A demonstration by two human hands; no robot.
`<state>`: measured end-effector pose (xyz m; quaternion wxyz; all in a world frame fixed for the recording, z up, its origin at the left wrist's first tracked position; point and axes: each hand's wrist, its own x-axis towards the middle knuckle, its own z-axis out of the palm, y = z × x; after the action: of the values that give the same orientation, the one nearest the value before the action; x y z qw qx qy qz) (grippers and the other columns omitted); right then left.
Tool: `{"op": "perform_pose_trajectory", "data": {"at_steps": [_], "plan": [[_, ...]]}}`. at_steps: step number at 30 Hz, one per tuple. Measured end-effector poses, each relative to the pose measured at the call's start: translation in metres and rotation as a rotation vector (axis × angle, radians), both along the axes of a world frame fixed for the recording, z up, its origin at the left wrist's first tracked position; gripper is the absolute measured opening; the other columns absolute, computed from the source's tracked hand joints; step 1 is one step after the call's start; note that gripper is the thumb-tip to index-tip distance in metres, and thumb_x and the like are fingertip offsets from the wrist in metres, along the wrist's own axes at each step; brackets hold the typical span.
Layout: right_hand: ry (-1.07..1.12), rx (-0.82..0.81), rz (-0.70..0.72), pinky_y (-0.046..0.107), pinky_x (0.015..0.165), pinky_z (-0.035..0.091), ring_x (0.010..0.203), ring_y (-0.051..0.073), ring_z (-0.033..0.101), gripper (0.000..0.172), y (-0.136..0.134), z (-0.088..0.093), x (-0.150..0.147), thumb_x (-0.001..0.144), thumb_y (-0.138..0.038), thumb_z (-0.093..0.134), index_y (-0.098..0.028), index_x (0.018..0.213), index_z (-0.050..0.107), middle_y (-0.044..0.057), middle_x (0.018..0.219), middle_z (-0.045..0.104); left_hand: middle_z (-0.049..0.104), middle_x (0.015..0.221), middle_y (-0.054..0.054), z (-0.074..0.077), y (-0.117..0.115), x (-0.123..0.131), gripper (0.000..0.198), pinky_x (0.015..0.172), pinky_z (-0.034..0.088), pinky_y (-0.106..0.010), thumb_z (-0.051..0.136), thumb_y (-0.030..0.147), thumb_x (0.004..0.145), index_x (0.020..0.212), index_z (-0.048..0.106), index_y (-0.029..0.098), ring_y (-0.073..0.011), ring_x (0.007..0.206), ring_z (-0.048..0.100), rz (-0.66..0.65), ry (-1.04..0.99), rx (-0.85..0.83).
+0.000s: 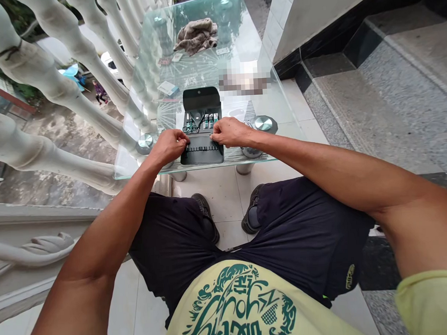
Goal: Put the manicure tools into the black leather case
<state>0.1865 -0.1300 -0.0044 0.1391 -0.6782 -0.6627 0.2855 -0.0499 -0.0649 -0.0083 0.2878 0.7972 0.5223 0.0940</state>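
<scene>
My left hand (169, 146) and right hand (228, 132) both sit on the open black case (202, 126), one at each side edge, at about the fold between its two halves. The grip on each side is narrow: fingers curled in, tips pinched down on the case's edge or on the tools just inside it; I cannot tell which, since my knuckles hide the contact. The case lies with its long axis running straight away from me, lid half far, empty-looped half near, so my hands face each other across its short width, and neither is clearly nearer; the case's middle lies between them, a little beyond my fingertips. Against the case, the small scissors (190, 127) lie in its left part, just beside my left fingers, and the row of metal tools (209, 120) stands in its right part, just ahead of my right fingers. The case rests near the close edge of the glass counter (273, 110), which stretches on away from me. Right of the case, touching my right wrist, is a round metal cap (265, 124); left of it, a second cap (145, 141). Well beyond the case, at the counter's far end, lies a crumpled cloth (197, 35), with a few small cards between. Left of the case runs a white balustrade (46, 82).
</scene>
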Motion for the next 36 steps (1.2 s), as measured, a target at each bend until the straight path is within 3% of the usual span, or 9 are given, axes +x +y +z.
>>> {"op": "perform_pose_trajectory", "data": {"at_steps": [6, 14, 18, 23, 26, 31, 36], "plan": [[0.008, -0.003, -0.001, 0.033, 0.076, 0.051, 0.067, 0.021, 0.069, 0.023, -0.001, 0.002, 0.0, 0.104, -0.018, 0.075, -0.016, 0.081, 0.077, 0.007, 0.068, 0.071, 0.083, 0.1, -0.008, -0.002, -0.002, -0.005, 0.029, 0.092, 0.058, -0.034, 0.066, 0.018, 0.091, 0.112, 0.086, 0.019, -0.0262, 0.096, 0.076, 0.049, -0.037, 0.022], [-0.006, -0.011, -0.007, 0.032, 0.077, 0.053, 0.067, 0.02, 0.071, 0.023, -0.002, 0.0, -0.001, 0.107, -0.018, 0.07, -0.014, 0.087, 0.08, 0.008, 0.074, 0.076, 0.079, 0.087, -0.008, -0.001, -0.006, -0.01, 0.028, 0.088, 0.057, -0.035, 0.06, 0.017, 0.094, 0.102, 0.086, 0.019, -0.0275, 0.089, 0.075, -0.016, 0.052, 0.032], [0.001, -0.008, 0.001, 0.032, 0.075, 0.052, 0.067, 0.019, 0.071, 0.025, -0.002, 0.0, 0.0, 0.108, -0.018, 0.068, -0.014, 0.086, 0.078, 0.008, 0.072, 0.074, 0.081, 0.096, -0.01, -0.001, -0.013, -0.014, 0.029, 0.092, 0.058, -0.038, 0.059, 0.019, 0.097, 0.107, 0.086, 0.02, -0.0283, 0.091, 0.074, -0.044, 0.088, 0.067], [0.005, -0.001, -0.003, 0.032, 0.076, 0.052, 0.067, 0.02, 0.07, 0.025, -0.003, 0.001, -0.001, 0.106, -0.017, 0.072, -0.015, 0.082, 0.076, 0.007, 0.071, 0.073, 0.076, 0.125, -0.014, -0.006, -0.039, -0.026, 0.037, 0.107, 0.059, -0.045, 0.056, 0.025, 0.107, 0.137, 0.077, 0.019, -0.0277, 0.1, 0.073, -0.083, 0.11, 0.176], [0.008, -0.002, -0.006, 0.032, 0.076, 0.051, 0.066, 0.019, 0.069, 0.022, -0.002, 0.001, -0.001, 0.104, -0.016, 0.072, -0.015, 0.083, 0.077, 0.008, 0.073, 0.075, 0.066, 0.141, -0.018, -0.015, -0.062, -0.037, 0.05, 0.11, 0.061, -0.049, 0.068, 0.034, 0.106, 0.153, 0.065, 0.018, -0.0296, 0.11, 0.073, -0.154, 0.128, 0.279], [-0.01, 0.013, 0.007, 0.031, 0.074, 0.049, 0.063, 0.018, 0.067, 0.024, 0.0, -0.003, 0.0, 0.106, -0.016, 0.069, -0.014, 0.084, 0.077, 0.008, 0.072, 0.075, 0.064, 0.141, -0.02, -0.031, -0.087, -0.045, 0.043, 0.121, 0.057, -0.052, 0.073, 0.026, 0.106, 0.147, 0.068, 0.017, -0.0381, 0.138, 0.063, -0.271, 0.223, 0.423], [-0.054, 0.019, 0.029, 0.03, 0.072, 0.046, 0.063, 0.017, 0.065, 0.029, -0.001, -0.002, 0.0, 0.107, -0.017, 0.068, -0.015, 0.079, 0.075, 0.005, 0.065, 0.068, 0.069, 0.138, -0.021, -0.035, -0.094, -0.045, 0.03, 0.116, 0.059, -0.051, 0.063, 0.022, 0.112, 0.139, 0.073, 0.015, -0.0372, 0.131, 0.065, -0.303, 0.284, 0.524]]}}
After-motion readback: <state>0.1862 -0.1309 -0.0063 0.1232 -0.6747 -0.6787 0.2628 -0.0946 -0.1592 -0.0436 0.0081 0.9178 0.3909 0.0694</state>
